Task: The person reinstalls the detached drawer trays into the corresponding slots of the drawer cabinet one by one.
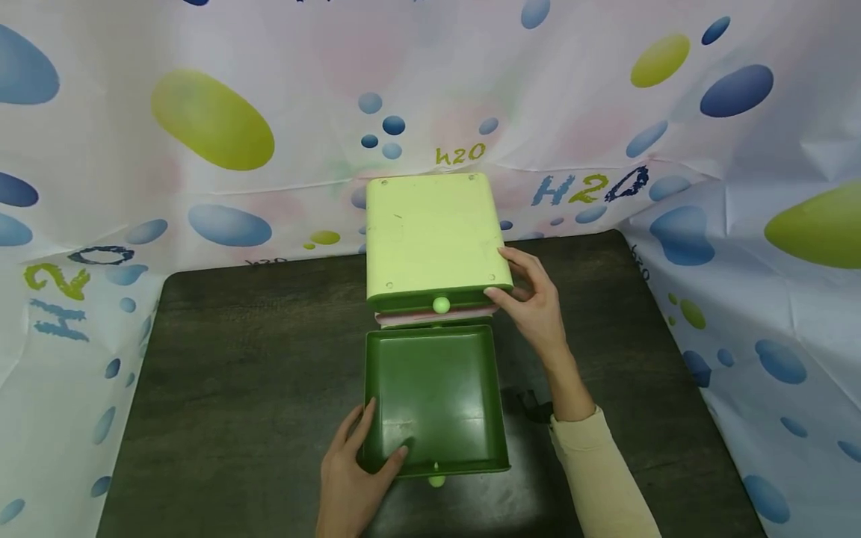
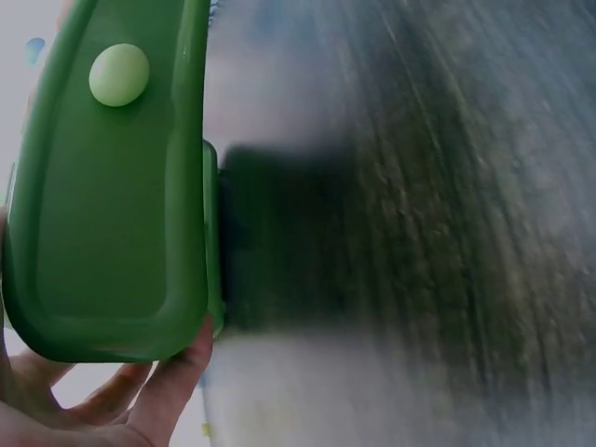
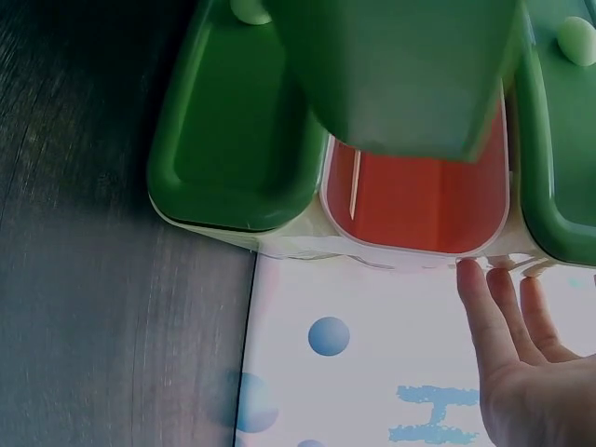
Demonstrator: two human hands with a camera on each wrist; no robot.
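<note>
A small drawer cabinet [image 1: 433,232] with a pale green top stands at the back of the table. Its green middle drawer [image 1: 437,388] is pulled out toward me, its bare inner floor showing. My left hand [image 1: 353,467] grips the drawer's front left corner, thumb at the rim and fingers against the side and underside. With straight fingers on its side wall, my right hand [image 1: 538,299] touches the cabinet's front right corner, thumb near the front edge. The right wrist view shows the red-looking middle slot [image 3: 410,200] between the bottom drawer [image 3: 237,140] and top drawer [image 3: 570,149].
A dark wood-look table [image 1: 255,403] lies under everything. A white patterned sheet [image 1: 323,112] hangs behind the cabinet and along both sides. Round pale green knobs [image 1: 441,305] stick out from the drawer fronts. A small dark object [image 1: 534,407] shows beside the right wrist.
</note>
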